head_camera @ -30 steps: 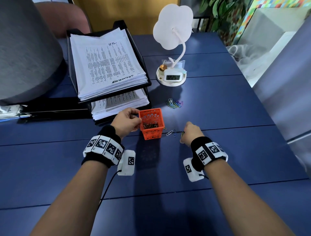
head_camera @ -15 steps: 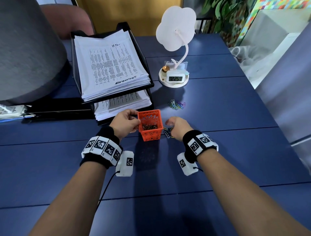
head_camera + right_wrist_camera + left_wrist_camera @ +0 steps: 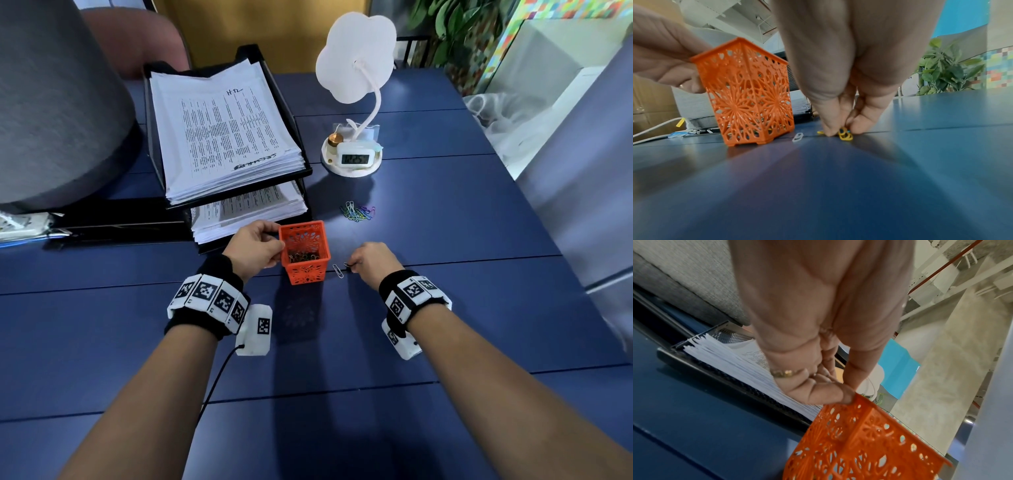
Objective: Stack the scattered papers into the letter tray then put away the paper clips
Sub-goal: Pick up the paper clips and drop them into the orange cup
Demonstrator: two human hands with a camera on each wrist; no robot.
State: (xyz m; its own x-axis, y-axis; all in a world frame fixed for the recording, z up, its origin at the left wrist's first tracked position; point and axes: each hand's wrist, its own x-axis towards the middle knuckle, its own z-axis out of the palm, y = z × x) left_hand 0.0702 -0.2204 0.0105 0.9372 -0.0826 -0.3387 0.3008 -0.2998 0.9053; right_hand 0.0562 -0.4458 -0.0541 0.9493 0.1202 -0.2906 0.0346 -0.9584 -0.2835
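The right hand (image 3: 371, 262) hides most of what its fingertips (image 3: 830, 129) pinch: a few yellow paper clips (image 3: 845, 135) against the blue surface (image 3: 445, 308), number unclear. The orange basket (image 3: 305, 251) holds a heap of clips, blurred at its bottom. The left hand (image 3: 255, 248) grips its rim at 9 o'clock, thumb and fingers curled on it. A white clip (image 3: 338, 271) lies loose between basket and right hand. A coloured pile of clips (image 3: 358, 212) sits at 12 o'clock from the right hand, well apart. The letter tray (image 3: 308, 168) holds stacked papers (image 3: 222, 133) on both levels.
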